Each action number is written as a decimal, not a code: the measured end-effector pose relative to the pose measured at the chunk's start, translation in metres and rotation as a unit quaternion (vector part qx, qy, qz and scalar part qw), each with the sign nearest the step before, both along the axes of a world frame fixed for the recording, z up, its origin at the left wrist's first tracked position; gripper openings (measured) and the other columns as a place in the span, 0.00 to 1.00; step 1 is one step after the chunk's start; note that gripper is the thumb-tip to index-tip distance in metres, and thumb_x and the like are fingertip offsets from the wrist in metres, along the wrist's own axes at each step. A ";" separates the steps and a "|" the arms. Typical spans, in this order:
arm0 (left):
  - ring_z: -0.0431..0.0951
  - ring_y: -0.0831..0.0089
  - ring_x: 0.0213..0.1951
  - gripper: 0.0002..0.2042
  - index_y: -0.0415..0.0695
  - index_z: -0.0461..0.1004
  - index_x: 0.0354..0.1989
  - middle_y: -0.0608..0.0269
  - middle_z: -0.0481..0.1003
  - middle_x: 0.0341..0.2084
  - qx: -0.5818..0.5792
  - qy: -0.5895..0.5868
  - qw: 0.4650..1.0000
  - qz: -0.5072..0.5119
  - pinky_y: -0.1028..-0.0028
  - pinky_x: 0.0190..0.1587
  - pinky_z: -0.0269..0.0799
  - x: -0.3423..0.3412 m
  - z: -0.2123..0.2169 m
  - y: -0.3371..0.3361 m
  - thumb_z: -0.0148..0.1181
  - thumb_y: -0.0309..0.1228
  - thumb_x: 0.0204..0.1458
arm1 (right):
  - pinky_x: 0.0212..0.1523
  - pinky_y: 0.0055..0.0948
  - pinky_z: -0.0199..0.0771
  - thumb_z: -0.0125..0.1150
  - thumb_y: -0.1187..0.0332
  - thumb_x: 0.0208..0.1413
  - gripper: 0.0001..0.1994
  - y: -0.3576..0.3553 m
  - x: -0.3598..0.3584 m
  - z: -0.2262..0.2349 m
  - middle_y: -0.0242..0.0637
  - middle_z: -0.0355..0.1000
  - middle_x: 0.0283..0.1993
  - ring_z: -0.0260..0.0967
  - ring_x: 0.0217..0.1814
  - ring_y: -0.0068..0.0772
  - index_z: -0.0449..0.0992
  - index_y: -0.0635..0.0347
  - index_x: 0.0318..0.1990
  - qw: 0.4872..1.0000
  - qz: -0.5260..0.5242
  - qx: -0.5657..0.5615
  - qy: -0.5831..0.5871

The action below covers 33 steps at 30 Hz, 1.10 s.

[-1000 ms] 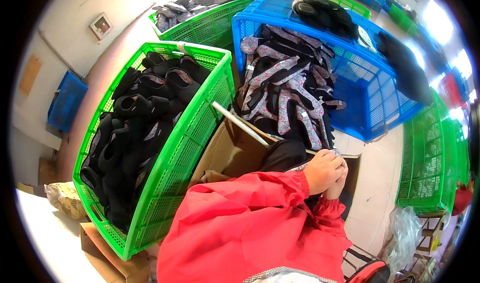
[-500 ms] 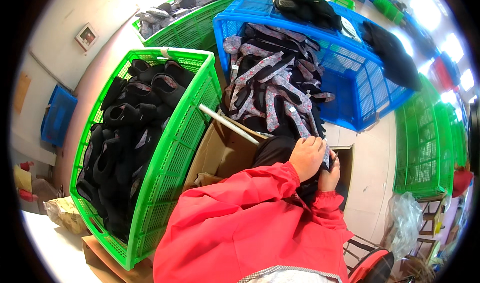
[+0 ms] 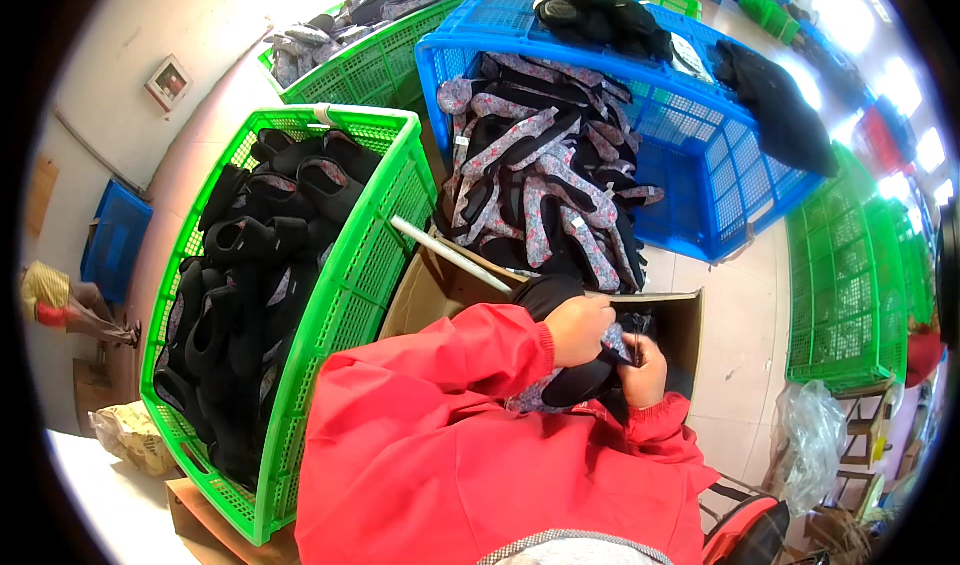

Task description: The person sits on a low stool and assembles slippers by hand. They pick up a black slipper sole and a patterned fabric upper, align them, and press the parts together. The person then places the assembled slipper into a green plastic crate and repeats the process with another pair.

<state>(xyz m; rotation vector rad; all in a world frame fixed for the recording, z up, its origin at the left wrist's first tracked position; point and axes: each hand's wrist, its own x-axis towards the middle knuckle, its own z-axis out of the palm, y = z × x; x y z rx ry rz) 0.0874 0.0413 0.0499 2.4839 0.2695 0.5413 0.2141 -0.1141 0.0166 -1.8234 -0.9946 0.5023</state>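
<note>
My left hand (image 3: pixel 580 333) is closed, its fingers pinching a black fabric shoe upper (image 3: pixel 580 383) with a grey floral lining. On the other side of that piece, my right hand (image 3: pixel 643 370) is closed on its edge, with the fingertips partly hidden. The upper lies low between my hands, close to my red jacket and over an open cardboard box (image 3: pixel 680 330). Just beyond my hands, a heap of similar floral-lined uppers (image 3: pixel 545 180) spills from a blue crate (image 3: pixel 720 180) tipped on its side.
A green basket (image 3: pixel 345 310) full of black shoe uppers (image 3: pixel 250 245) stands at my left, with a white rod (image 3: pixel 450 255) beside it. Black pieces (image 3: pixel 600 20) lie on top of the blue crate. Green crates (image 3: pixel 835 285) and a clear plastic bag (image 3: pixel 808 430) are at the right.
Both hands have come down and nearer to my body, the left one also moving leftward. More of the black upper and its floral lining now shows between them.
</note>
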 end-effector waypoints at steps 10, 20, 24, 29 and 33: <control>0.71 0.74 0.21 0.10 0.40 0.78 0.29 0.59 0.73 0.17 -0.383 0.238 0.892 0.029 0.69 0.27 0.66 -0.067 0.024 -0.035 0.67 0.34 0.46 | 0.38 0.19 0.67 0.49 0.84 0.40 0.15 -0.028 -0.014 0.010 0.26 0.70 0.33 0.66 0.34 0.16 0.76 0.67 0.37 0.885 0.272 -0.087 0.367; 0.76 0.79 0.39 0.11 0.36 0.74 0.46 0.65 0.78 0.38 -0.842 0.103 0.529 -0.023 0.76 0.47 0.72 -0.096 -0.008 -0.056 0.58 0.28 0.58 | 0.48 0.28 0.72 0.63 0.73 0.52 0.16 -0.035 -0.017 -0.023 0.36 0.75 0.45 0.73 0.45 0.28 0.73 0.68 0.49 0.737 0.329 -0.028 0.590; 0.78 0.74 0.39 0.14 0.37 0.74 0.47 0.61 0.78 0.39 -0.884 0.034 0.462 -0.069 0.73 0.44 0.74 -0.095 0.014 -0.054 0.56 0.34 0.60 | 0.47 0.28 0.72 0.64 0.71 0.55 0.13 -0.019 -0.021 -0.008 0.37 0.75 0.44 0.73 0.44 0.27 0.73 0.66 0.46 0.750 0.323 0.017 0.577; 0.78 0.67 0.45 0.17 0.37 0.70 0.53 0.57 0.77 0.46 -0.913 0.031 0.398 -0.090 0.67 0.51 0.74 -0.087 0.004 -0.050 0.47 0.37 0.64 | 0.43 0.26 0.73 0.62 0.72 0.56 0.07 -0.010 -0.019 -0.038 0.34 0.76 0.38 0.73 0.38 0.26 0.74 0.61 0.41 0.779 0.280 0.055 0.558; 0.78 0.67 0.46 0.18 0.38 0.70 0.53 0.58 0.76 0.47 -0.923 0.015 0.367 -0.116 0.67 0.50 0.73 -0.083 0.003 -0.055 0.50 0.40 0.63 | 0.40 0.26 0.74 0.55 0.71 0.61 0.05 0.001 -0.012 -0.052 0.34 0.75 0.36 0.73 0.37 0.25 0.75 0.62 0.39 0.823 0.285 0.027 0.491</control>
